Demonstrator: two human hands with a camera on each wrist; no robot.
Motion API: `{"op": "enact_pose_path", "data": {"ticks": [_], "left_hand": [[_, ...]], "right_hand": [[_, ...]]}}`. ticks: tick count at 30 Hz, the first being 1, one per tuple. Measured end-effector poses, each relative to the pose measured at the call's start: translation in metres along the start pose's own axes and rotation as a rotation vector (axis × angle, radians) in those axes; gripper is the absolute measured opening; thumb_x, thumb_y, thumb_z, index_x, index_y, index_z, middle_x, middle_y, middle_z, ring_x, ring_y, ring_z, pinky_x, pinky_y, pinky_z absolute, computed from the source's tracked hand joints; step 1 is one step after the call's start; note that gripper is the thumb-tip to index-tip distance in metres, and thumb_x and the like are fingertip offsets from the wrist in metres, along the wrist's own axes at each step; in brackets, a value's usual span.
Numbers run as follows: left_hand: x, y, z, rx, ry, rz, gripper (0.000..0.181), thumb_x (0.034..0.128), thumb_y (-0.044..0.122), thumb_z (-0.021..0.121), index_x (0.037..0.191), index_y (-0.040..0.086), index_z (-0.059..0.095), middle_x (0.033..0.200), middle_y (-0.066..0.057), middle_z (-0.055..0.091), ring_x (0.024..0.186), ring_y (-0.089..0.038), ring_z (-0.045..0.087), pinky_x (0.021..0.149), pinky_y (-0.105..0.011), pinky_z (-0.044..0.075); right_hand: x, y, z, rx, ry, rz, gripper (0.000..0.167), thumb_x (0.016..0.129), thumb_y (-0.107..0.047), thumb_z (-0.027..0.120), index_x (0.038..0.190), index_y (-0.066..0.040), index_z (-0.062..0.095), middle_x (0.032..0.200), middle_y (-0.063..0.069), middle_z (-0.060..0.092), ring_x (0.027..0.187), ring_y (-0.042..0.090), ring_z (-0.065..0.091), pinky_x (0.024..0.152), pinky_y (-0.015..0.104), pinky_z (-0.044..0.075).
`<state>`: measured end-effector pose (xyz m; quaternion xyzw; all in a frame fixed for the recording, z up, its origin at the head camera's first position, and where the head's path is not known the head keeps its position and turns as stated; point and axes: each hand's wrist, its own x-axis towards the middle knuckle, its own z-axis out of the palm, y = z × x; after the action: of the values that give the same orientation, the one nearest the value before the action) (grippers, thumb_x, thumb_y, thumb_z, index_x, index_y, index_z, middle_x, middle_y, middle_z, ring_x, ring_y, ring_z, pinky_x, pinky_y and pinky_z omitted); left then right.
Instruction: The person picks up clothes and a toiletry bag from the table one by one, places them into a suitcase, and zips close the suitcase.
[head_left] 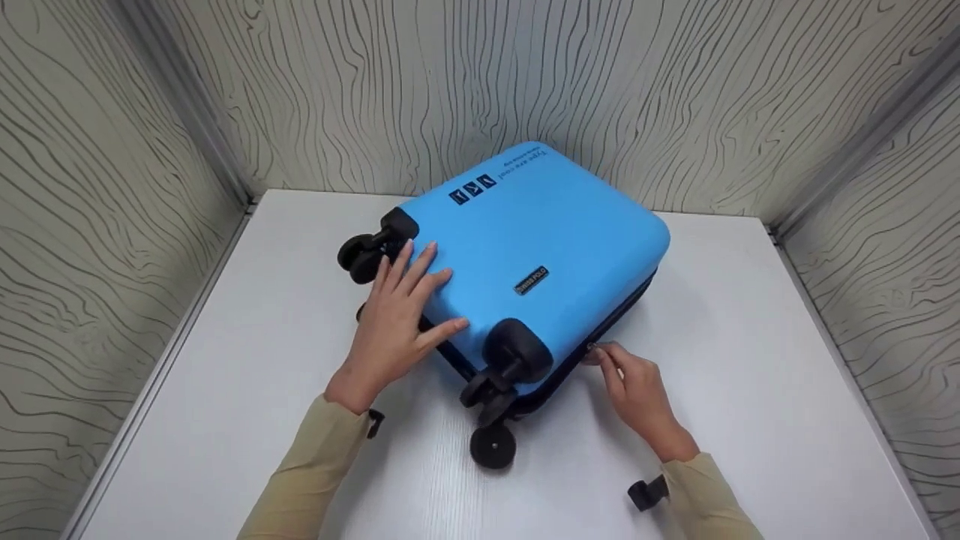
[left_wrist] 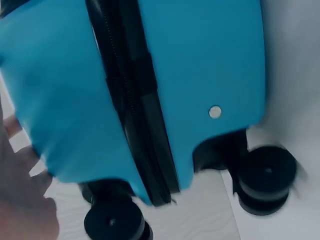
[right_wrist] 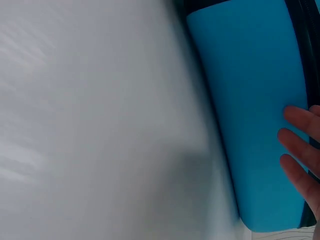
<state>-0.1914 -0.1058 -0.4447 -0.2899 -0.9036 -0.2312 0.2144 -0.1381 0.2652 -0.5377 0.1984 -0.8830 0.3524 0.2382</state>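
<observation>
A blue hard-shell suitcase (head_left: 570,217) lies on its broad side on the white table, its wheel end toward the lower left. My left hand (head_left: 394,319) rests on the top shell between two black wheels, fingers spread. On the near right side, my right hand (head_left: 634,386) pinches a small zipper pull (head_left: 591,346) on the black zipper band. In the left wrist view the zipper (left_wrist: 122,75) runs down the wheel end, with the left hand (left_wrist: 25,185) at the edge. The right wrist view shows the right hand's fingers (right_wrist: 300,147) along the blue side; its pinch is out of frame there.
Black caster wheels (head_left: 517,351) jut from the suitcase's near corners, one wheel (head_left: 493,446) close to the table's front. Wood-grain panels (head_left: 450,82) enclose the white table (head_left: 750,360) at the back and sides. A black strap piece (head_left: 646,493) hangs at the right wrist.
</observation>
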Motion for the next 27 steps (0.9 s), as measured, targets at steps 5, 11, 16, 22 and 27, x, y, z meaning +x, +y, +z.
{"op": "enact_pose_path", "data": {"ticks": [5, 11, 16, 22, 27], "left_hand": [[-0.005, 0.017, 0.007, 0.04, 0.034, 0.047, 0.077, 0.0883, 0.062, 0.071, 0.143, 0.01, 0.058, 0.16, -0.014, 0.038, 0.151, -0.034, 0.021, 0.122, -0.049, 0.009], [-0.007, 0.039, 0.016, 0.111, 0.055, 0.064, 0.073, 0.0852, 0.05, 0.081, 0.141, 0.009, 0.058, 0.155, -0.021, 0.04, 0.146, -0.035, 0.032, 0.122, -0.047, 0.013], [-0.004, 0.056, 0.023, 0.212, 0.053, 0.054, 0.07, 0.0877, 0.053, 0.078, 0.143, 0.014, 0.057, 0.151, -0.022, 0.042, 0.142, -0.036, 0.036, 0.12, -0.047, 0.022], [0.01, 0.072, 0.031, 0.307, 0.058, 0.007, 0.073, 0.0836, 0.065, 0.074, 0.144, 0.027, 0.058, 0.145, -0.022, 0.046, 0.135, -0.038, 0.04, 0.113, -0.051, 0.03], [0.031, 0.074, 0.038, 0.343, 0.034, -0.004, 0.085, 0.0754, 0.072, 0.077, 0.147, 0.032, 0.054, 0.145, -0.017, 0.048, 0.133, -0.036, 0.042, 0.112, -0.049, 0.032]], "right_hand": [[0.016, 0.016, -0.007, -0.041, -0.005, 0.065, 0.012, 0.101, 0.001, 0.06, 0.099, -0.005, 0.07, 0.088, 0.001, 0.077, 0.085, 0.016, 0.074, 0.074, 0.039, 0.059], [0.037, 0.035, -0.01, -0.061, -0.006, 0.156, 0.016, 0.105, -0.006, 0.056, 0.1, -0.003, 0.071, 0.087, 0.006, 0.076, 0.082, 0.022, 0.073, 0.074, 0.046, 0.058], [0.055, 0.049, -0.009, -0.084, 0.001, 0.18, 0.017, 0.105, -0.006, 0.056, 0.1, -0.001, 0.072, 0.082, 0.007, 0.073, 0.069, 0.021, 0.067, 0.064, 0.041, 0.053], [0.076, 0.06, -0.01, -0.123, -0.016, 0.204, 0.019, 0.105, -0.007, 0.055, 0.1, 0.001, 0.072, 0.078, 0.011, 0.07, 0.06, 0.02, 0.055, 0.057, 0.036, 0.045], [0.09, 0.065, -0.01, -0.124, -0.066, 0.255, 0.022, 0.107, -0.01, 0.052, 0.103, 0.002, 0.071, 0.083, 0.014, 0.071, 0.064, 0.024, 0.057, 0.061, 0.041, 0.046]]}}
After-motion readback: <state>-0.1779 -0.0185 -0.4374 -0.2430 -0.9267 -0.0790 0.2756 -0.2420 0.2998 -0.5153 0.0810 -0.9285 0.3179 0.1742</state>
